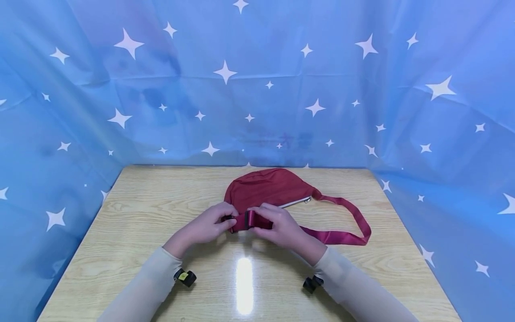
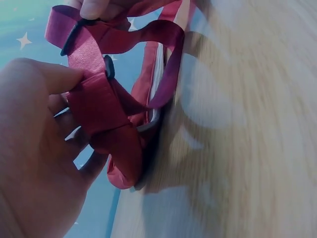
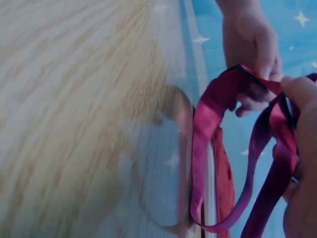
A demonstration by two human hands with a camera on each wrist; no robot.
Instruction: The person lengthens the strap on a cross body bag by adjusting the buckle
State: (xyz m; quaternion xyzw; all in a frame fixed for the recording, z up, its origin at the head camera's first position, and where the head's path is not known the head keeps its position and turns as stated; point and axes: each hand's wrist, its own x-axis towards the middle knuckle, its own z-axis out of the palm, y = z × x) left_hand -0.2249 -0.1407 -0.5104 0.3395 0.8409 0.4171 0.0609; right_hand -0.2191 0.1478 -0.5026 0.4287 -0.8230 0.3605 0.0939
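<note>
A dark red waist bag (image 1: 267,188) lies on the table, its silver zipper (image 1: 295,202) along the near side. My left hand (image 1: 209,223) pinches the bag's strap close to the left end. Just to the right, my right hand (image 1: 277,226) grips the same strap beside a black slider (image 1: 247,220). In the left wrist view, the left thumb presses on the doubled strap (image 2: 96,106), with a second black fitting (image 2: 109,67) beyond it. A loose strap loop (image 3: 203,129) hangs between both hands in the right wrist view. Fingers partly hide the fittings.
The rest of the strap (image 1: 358,223) curves over the wooden table (image 1: 153,197) to the right. Behind stands a blue curtain (image 1: 257,98) with white stars. Each wrist carries a small black camera (image 1: 186,277).
</note>
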